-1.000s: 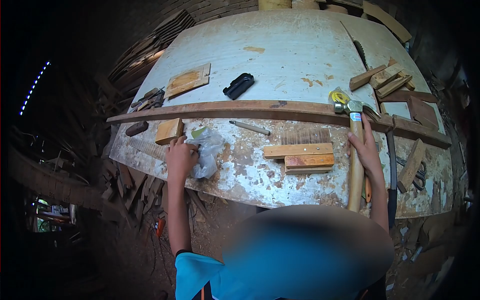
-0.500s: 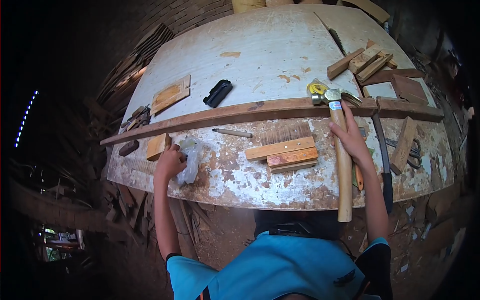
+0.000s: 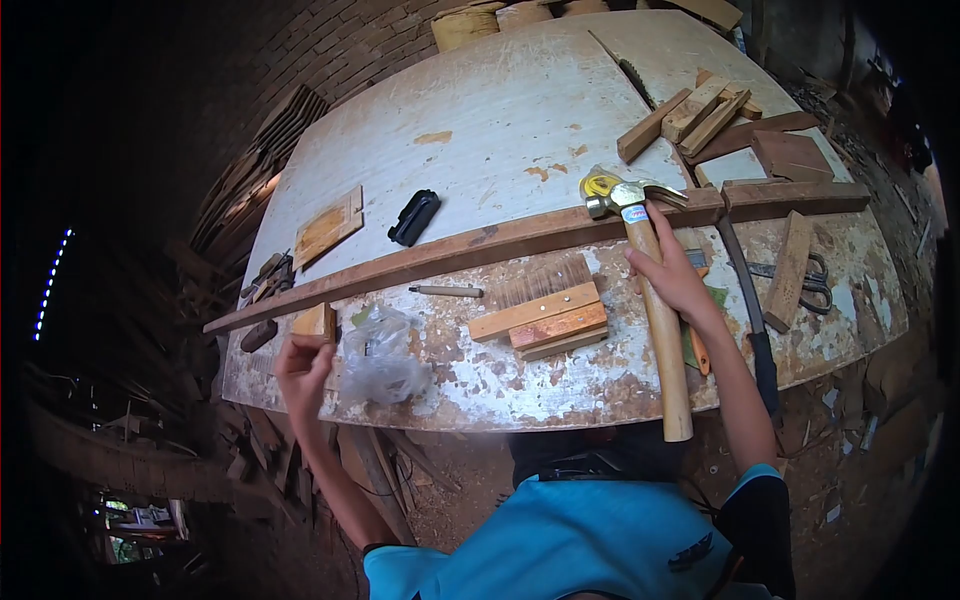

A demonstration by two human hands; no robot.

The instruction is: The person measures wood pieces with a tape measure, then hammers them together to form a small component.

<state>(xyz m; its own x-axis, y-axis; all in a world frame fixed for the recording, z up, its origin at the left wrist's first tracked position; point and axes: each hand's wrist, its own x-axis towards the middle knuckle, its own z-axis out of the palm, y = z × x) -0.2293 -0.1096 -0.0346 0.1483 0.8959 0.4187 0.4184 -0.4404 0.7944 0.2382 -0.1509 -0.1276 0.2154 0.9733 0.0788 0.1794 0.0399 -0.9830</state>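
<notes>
A worn white worktable [image 3: 480,150] filled most of the view, and across it ran a long wooden beam [image 3: 440,258], its right end farther from the person than its left. The claw hammer [image 3: 661,325] came next in size: its long axis cut across the beam's, with the head over the beam and the handle pointing back toward the person on the beam's near side. The right hand [image 3: 682,282] grasped that handle just below the head, so the hammer lay at this hand and well to the right of the other one. Whether the head rested on the beam or hung above it could not be told.

On the beam's near side, between the two hands, sat a stack of wood pieces [image 3: 555,327], its length roughly parallel to the beam. A crumpled clear plastic bag [image 3: 385,362] lay on that same side, toward the beam's left end. The left hand [image 3: 302,372], nearer to the bag, was just left of it, fingertips drawn together; I could not tell if they pinched anything small. Between that hand and the beam stood a wooden block [image 3: 315,322], contact unclear.
</notes>
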